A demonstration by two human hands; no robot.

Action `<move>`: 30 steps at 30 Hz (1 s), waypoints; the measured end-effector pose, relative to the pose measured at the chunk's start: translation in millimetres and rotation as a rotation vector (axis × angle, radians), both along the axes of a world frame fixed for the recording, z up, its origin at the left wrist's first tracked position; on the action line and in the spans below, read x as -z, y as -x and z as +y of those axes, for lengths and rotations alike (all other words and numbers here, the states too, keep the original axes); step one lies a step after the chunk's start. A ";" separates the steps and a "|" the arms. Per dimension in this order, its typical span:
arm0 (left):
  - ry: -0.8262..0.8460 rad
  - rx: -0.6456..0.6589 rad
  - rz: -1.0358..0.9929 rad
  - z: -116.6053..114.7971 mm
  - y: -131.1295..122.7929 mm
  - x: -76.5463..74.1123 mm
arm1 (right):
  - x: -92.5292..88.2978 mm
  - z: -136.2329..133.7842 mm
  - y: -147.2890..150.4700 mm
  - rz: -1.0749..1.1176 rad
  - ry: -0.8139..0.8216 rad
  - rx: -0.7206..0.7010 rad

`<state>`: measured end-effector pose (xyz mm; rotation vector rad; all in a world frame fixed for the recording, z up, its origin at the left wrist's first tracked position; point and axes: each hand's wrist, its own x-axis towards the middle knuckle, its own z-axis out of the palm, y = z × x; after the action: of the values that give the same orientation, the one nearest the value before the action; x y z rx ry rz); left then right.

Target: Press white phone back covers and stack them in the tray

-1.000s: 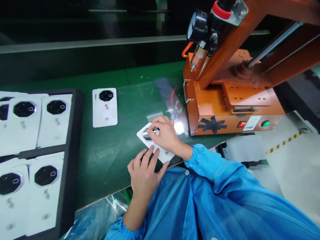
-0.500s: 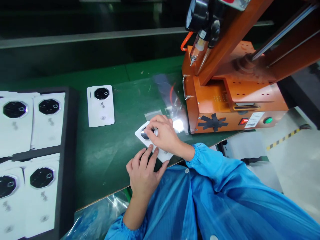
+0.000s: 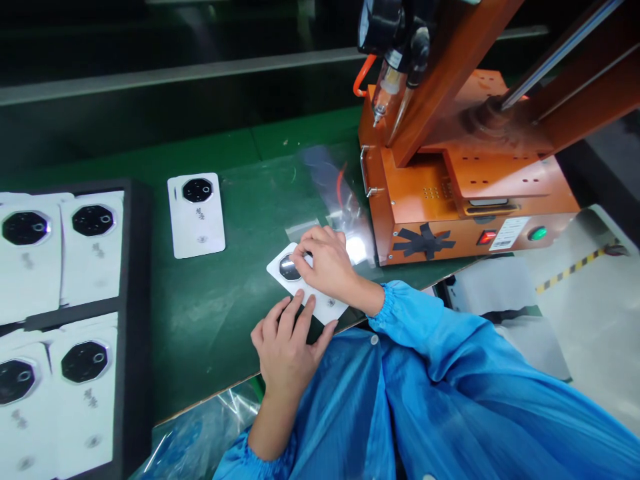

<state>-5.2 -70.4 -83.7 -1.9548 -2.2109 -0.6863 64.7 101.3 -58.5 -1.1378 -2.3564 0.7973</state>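
A white phone back cover [image 3: 327,308] with a dark octagonal camera window lies slanted on the green work mat, close to the front edge. My right hand [image 3: 327,263] rests over its upper part, fingers curled and pinched together at the camera window; whatever is between the fingertips is hidden. My left hand [image 3: 287,343] is spread, with fingertips on the cover's near long edge and the thumb by its lower corner. Another white back cover [image 3: 197,230] with a similar window and small dark print lies by itself farther left on the mat.
On the left, a black tray [image 3: 135,320] holds several white covers in stacks. An orange press machine [image 3: 420,200] with lit red and green buttons stands at the right. Clear plastic film [image 3: 345,207] lies beside it. A plastic bag [image 3: 200,433] hangs below the table's front edge.
The view has shifted slightly. Slightly more of the camera window and the lower print shows around my right hand. My left hand keeps its place at the cover's edge.
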 end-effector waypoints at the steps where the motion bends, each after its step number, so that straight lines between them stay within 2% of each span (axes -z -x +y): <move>1: -0.002 0.001 0.002 0.1 0.1 0.1 | 0.1 0.5 0.1 -0.004 -0.004 0.004; 8: -0.003 0.001 0.006 -0.2 1.2 0.6 | 0.8 0.5 -1.3 -0.034 -0.047 -0.012; 15: 0.014 -0.002 -0.008 -0.7 0.8 2.2 | -0.3 -3.7 -6.9 -0.050 -0.169 -0.043; 18: 0.015 -0.013 -0.029 0.9 -0.8 0.3 | -7.0 -6.0 -12.6 -0.074 -0.239 -0.051; 21: 0.025 -0.026 -0.038 3.1 -2.6 -4.2 | -22.7 -9.3 -30.8 -0.086 -0.285 -0.074; 23: 0.035 -0.004 -0.017 4.6 -2.3 -7.0 | -36.1 -12.2 -50.4 -0.100 -0.258 -0.184; 26: 0.022 0.085 0.059 6.4 1.5 -9.3 | -51.0 -17.8 -81.1 -0.115 -0.178 -0.432; 30: 0.075 0.168 0.143 7.1 9.7 -13.6 | -46.9 -28.7 -100.3 -0.061 -0.151 -0.614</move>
<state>-14.8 -63.3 -70.1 -2.1712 -2.0345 -0.4709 165.0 72.6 -11.6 -0.3706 -2.7966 0.7550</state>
